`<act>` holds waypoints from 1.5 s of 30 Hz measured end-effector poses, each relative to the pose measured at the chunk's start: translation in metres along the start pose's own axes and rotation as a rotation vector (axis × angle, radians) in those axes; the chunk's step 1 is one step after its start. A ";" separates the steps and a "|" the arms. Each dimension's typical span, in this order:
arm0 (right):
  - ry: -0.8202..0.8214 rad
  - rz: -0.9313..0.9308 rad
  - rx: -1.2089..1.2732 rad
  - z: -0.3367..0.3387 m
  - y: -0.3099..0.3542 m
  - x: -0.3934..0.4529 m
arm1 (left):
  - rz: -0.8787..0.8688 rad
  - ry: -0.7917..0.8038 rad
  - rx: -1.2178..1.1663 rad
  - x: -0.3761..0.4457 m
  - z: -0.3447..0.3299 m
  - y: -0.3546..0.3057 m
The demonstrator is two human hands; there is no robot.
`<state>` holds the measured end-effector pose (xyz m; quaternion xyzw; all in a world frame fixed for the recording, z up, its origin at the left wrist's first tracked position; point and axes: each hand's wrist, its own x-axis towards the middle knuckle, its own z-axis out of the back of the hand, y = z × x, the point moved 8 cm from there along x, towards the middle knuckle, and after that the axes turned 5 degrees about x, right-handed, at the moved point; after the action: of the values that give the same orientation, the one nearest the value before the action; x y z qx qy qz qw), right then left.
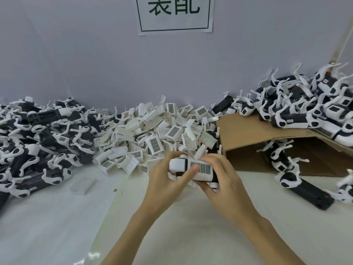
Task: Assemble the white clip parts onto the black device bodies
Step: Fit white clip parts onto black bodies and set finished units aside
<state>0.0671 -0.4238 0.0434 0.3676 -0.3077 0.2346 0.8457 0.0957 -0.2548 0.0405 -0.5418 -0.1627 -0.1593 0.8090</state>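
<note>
- L hand (164,175) grips the white end of the black device body (214,177), thumb across the top.
- R hand (219,175) curls round the white clip part (202,168), grille up.
- Long axis runs L–R btwn my palms; clip sits just under R fingertips, so R hand presses it home, I reckon.
- Clip pile (156,134) just beyond my knuckles.

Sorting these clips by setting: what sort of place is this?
Likely a factory hand-assembly bench. A heap of loose white clip parts sits between piles of black device bodies, a printed sign hangs on the wall, and both hands hold one unit.
</note>
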 end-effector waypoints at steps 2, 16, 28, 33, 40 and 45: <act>0.047 -0.059 0.040 -0.001 -0.009 -0.003 | -0.097 0.095 0.194 0.002 0.001 -0.003; 0.006 -0.025 0.135 -0.007 -0.010 -0.002 | 0.001 -0.260 0.240 -0.017 -0.003 -0.016; 0.071 -0.483 1.142 -0.038 -0.026 -0.008 | -0.396 -0.352 0.588 -0.033 -0.021 -0.054; 0.108 -0.323 0.515 -0.022 -0.026 -0.006 | 0.006 -0.262 0.097 -0.014 0.004 -0.017; 0.110 -0.647 0.874 -0.033 -0.041 -0.012 | 0.277 -0.052 -0.307 -0.001 0.007 0.024; 0.279 -0.693 0.810 -0.028 -0.040 -0.011 | 0.299 -0.018 -0.203 0.002 0.008 0.031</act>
<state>0.0944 -0.4284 0.0018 0.7087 0.0614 0.0884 0.6973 0.1107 -0.2363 0.0188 -0.6404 -0.0705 -0.0481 0.7633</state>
